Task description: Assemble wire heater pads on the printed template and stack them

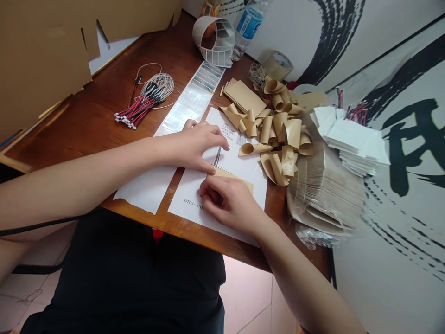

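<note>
My left hand (194,144) lies palm down on a clear plastic bag over a white printed sheet (243,162), fingers curled and pressing it flat, with thin wires (217,157) showing under its fingertips. My right hand (227,202) sits just below it, fingers pinched on the corner of a brown paper strip (232,177) that lies on the sheet. The two hands nearly touch at the strip's left end.
A heap of curled brown backing strips (278,134) lies to the right, beside stacks of clear bags (323,195) and white packets (354,139). A bundle of red-black wires (142,104), a label roll (215,39) with its strip, a water bottle (248,25) and cardboard (38,55) fill the wooden desk (90,125).
</note>
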The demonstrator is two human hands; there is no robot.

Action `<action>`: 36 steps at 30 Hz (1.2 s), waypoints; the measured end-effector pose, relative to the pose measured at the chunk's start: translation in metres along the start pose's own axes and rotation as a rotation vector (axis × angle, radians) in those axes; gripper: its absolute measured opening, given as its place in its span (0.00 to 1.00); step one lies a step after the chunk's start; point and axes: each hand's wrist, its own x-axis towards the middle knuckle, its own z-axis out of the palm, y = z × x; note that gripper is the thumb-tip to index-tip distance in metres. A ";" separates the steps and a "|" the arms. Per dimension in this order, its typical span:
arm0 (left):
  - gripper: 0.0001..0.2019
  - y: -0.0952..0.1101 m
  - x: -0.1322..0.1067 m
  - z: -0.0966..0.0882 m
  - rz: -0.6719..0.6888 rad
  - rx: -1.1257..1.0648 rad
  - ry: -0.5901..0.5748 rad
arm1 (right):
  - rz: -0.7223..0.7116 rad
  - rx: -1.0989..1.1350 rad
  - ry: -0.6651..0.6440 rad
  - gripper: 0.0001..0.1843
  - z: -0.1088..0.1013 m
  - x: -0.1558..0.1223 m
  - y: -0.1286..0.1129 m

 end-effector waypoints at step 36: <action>0.31 0.000 0.001 0.000 -0.010 -0.003 -0.011 | -0.027 -0.327 -0.068 0.06 0.006 -0.007 -0.005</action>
